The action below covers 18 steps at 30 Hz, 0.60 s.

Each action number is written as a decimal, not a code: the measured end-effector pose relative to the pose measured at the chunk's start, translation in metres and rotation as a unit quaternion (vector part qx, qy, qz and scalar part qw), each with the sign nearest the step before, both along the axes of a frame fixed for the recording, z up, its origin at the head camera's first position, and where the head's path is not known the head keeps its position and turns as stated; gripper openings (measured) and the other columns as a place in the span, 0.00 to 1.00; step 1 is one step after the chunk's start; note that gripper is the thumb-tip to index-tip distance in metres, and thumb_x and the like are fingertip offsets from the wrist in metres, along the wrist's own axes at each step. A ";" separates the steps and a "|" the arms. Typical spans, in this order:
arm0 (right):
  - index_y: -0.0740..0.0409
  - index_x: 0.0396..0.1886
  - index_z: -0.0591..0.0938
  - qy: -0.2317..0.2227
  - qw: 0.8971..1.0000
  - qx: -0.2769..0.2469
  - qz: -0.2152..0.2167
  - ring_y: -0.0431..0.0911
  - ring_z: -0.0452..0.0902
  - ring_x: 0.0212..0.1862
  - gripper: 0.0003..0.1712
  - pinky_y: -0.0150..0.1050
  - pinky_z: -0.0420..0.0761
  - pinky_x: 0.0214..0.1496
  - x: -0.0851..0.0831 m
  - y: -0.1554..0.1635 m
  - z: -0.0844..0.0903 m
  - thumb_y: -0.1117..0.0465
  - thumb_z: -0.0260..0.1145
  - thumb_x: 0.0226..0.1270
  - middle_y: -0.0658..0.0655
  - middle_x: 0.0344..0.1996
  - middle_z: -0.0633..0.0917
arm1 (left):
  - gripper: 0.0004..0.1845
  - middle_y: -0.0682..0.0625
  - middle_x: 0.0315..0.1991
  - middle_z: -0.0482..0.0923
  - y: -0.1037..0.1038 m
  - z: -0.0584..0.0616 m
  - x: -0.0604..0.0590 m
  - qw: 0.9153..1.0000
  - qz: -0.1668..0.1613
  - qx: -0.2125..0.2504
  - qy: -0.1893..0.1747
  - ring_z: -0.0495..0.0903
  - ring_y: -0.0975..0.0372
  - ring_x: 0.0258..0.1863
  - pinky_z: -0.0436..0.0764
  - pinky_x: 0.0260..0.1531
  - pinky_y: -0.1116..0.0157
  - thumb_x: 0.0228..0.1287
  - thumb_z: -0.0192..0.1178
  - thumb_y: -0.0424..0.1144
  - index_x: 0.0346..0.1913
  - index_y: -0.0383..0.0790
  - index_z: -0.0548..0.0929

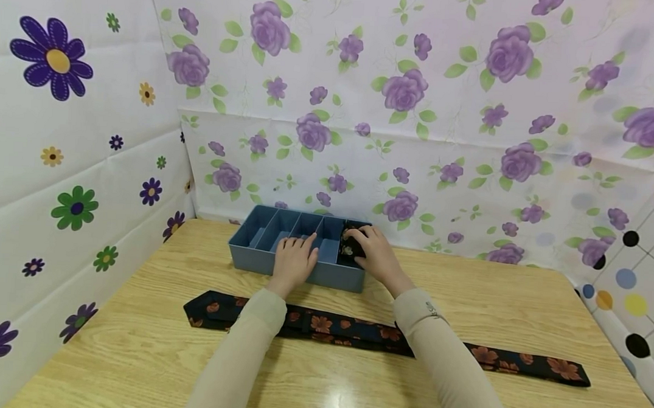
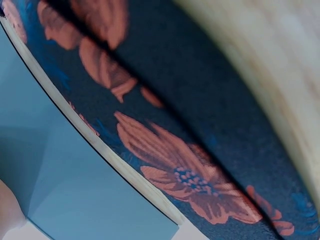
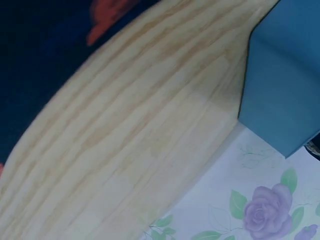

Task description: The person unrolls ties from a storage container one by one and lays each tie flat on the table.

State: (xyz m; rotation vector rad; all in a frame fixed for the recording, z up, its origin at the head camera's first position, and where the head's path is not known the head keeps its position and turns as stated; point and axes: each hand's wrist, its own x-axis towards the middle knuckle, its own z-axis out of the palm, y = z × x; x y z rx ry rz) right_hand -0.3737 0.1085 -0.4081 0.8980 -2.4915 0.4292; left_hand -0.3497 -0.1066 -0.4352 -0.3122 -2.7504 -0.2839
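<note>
A blue divided box (image 1: 334, 278) stands against the back wall. In its rightmost compartment sits a dark bundle of flower-patterned cloth (image 1: 349, 249), like a rolled tie. My right hand (image 1: 378, 256) reaches over the box's right end and grips this bundle between bent fingers and thumb. Over the front rim lies my left hand (image 1: 294, 264), its fingers extended toward the middle compartments, holding nothing. A black necktie with orange-brown flowers (image 1: 321, 325) stretches flat across the table in front of the box, passing under both forearms. The left wrist view shows this necktie (image 2: 175, 155) close up beside the box.
The box's other compartments (image 1: 265, 229) show bare blue walls. Light wood table (image 1: 134, 354) surrounds the box and necktie. Flower-patterned sheets (image 1: 442, 191) line the back and left side; a dotted sheet (image 1: 630, 290) hangs at the right.
</note>
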 end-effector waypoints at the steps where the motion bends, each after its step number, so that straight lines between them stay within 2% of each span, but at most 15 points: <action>1: 0.51 0.54 0.77 -0.002 1.000 0.000 0.000 0.56 0.72 0.52 0.30 0.49 0.76 0.56 0.000 0.000 0.001 0.67 0.75 0.49 0.61 0.48 0.78 | 0.25 0.44 0.57 0.76 0.000 0.000 0.000 1.000 0.000 0.000 -0.001 0.70 0.49 0.60 0.61 0.66 0.49 0.75 0.41 0.49 0.70 0.46 0.65; 11: 0.51 0.54 0.76 -0.036 0.999 -0.018 0.002 0.57 0.72 0.54 0.29 0.51 0.76 0.57 0.002 0.000 0.007 0.68 0.74 0.51 0.61 0.49 0.78 | 0.24 0.44 0.57 0.76 0.000 0.000 0.000 1.000 -0.001 -0.001 -0.006 0.70 0.49 0.59 0.61 0.65 0.49 0.75 0.42 0.49 0.69 0.46 0.65; 18: 0.51 0.53 0.77 -0.039 0.999 -0.028 0.005 0.58 0.71 0.54 0.28 0.52 0.75 0.57 0.004 0.000 0.012 0.69 0.73 0.51 0.61 0.48 0.78 | 0.24 0.44 0.57 0.76 0.000 0.000 -0.001 1.000 0.000 -0.005 -0.004 0.70 0.49 0.60 0.61 0.66 0.49 0.75 0.42 0.48 0.69 0.46 0.65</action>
